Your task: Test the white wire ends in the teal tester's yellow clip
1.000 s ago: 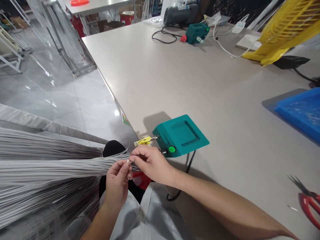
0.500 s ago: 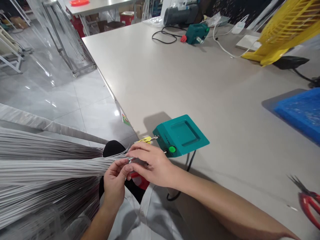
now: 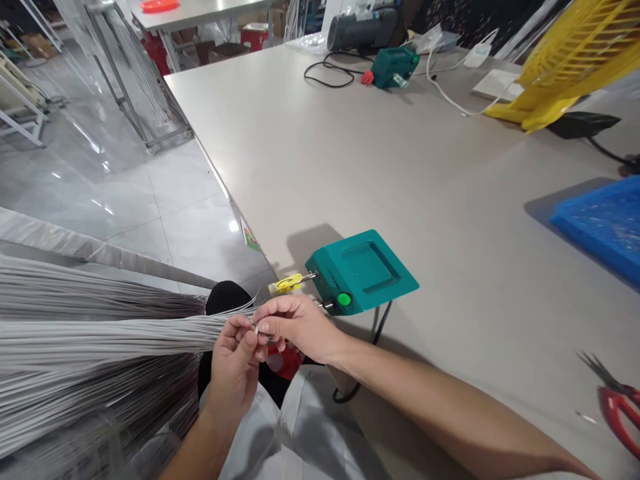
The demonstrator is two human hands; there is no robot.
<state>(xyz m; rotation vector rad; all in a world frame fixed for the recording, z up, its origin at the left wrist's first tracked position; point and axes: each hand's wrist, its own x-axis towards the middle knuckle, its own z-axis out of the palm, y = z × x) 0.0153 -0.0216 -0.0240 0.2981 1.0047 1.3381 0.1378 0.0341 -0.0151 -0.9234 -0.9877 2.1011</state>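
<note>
A thick bundle of thin grey cables (image 3: 125, 340) comes in from the left and ends at my hands. My left hand (image 3: 235, 363) is closed, thumb and fingers pinching a cable end. Meeting it from the right, my right hand (image 3: 300, 327) pinches at the same spot, where a small white tip (image 3: 257, 329) shows between the fingertips. Just beyond stands a green device (image 3: 360, 272) with a green button and metal shafts; a yellow piece (image 3: 286, 285) sits on one shaft. The fingers hide most of the held cable.
On the grey table (image 3: 310, 153) lie red-handled scissors (image 3: 617, 407) at the right, below a blue tray (image 3: 600, 220). A yellow fan (image 3: 575, 67) and a second green device (image 3: 394, 67) stand at the back. Below my hands is something red (image 3: 285, 362).
My right hand has drawn down and its fingers have closed in, uncovering the yellow piece and the lower shaft. My left hand has shifted slightly right, and the white tip shows more plainly.
</note>
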